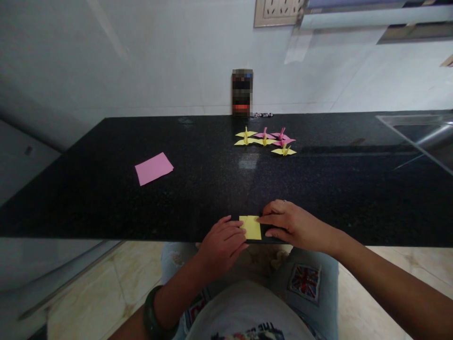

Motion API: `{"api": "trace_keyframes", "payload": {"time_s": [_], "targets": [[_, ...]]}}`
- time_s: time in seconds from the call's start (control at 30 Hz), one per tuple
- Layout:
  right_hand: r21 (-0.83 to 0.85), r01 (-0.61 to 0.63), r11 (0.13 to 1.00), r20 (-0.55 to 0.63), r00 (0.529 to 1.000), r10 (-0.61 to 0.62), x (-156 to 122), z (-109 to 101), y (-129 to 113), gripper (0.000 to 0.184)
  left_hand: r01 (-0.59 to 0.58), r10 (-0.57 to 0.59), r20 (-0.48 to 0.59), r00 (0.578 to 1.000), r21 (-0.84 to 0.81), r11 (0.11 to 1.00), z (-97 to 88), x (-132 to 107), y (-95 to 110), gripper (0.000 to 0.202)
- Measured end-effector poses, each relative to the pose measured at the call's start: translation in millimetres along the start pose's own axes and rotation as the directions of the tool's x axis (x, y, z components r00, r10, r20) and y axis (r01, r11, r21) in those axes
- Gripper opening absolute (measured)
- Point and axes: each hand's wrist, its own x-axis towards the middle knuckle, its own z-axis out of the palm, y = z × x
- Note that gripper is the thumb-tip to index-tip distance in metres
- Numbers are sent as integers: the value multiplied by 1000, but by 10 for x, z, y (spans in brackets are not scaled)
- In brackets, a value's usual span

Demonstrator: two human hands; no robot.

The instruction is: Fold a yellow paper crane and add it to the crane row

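Note:
A small folded square of yellow paper point(252, 228) lies flat at the counter's front edge. From the left, my left hand point(224, 242) rests its outstretched fingertips on the paper's left side. My right hand point(293, 223) comes in from the right, its index fingertip on the paper's upper right corner. The right thumb is apart from that finger, just beside the paper, and the other fingers are bent. Neither hand grips the sheet.
Several folded yellow paper cranes point(284, 150) and pink paper cranes point(282, 136) stand farther back on the black counter point(198, 189). Pink paper sheets point(155, 168) lie to the left. A phone point(242, 92) leans against the wall. At the right is a sink edge point(414, 141).

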Motion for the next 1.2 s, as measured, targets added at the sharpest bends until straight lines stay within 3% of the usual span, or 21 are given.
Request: {"api": "trace_keyframes", "payload": {"time_s": [0.23, 0.4, 0.9, 1.2], "targets": [[31, -14, 999, -4, 1000, 14, -6, 81, -178, 34, 54, -53, -38, 998, 22, 998, 25, -58, 25, 10], [48, -29, 998, 17, 999, 28, 33, 64, -213, 25, 94, -94, -66, 993, -8, 996, 13, -50, 46, 10], [78, -4, 997, 33, 999, 2, 106, 113, -202, 18, 131, -133, -33, 991, -62, 989, -17, -49, 18, 13], [136, -18, 991, 76, 997, 8, 155, 35, -223, 15, 169, -166, 36, 985, -131, 977, -42, -40, -7, 11]]}}
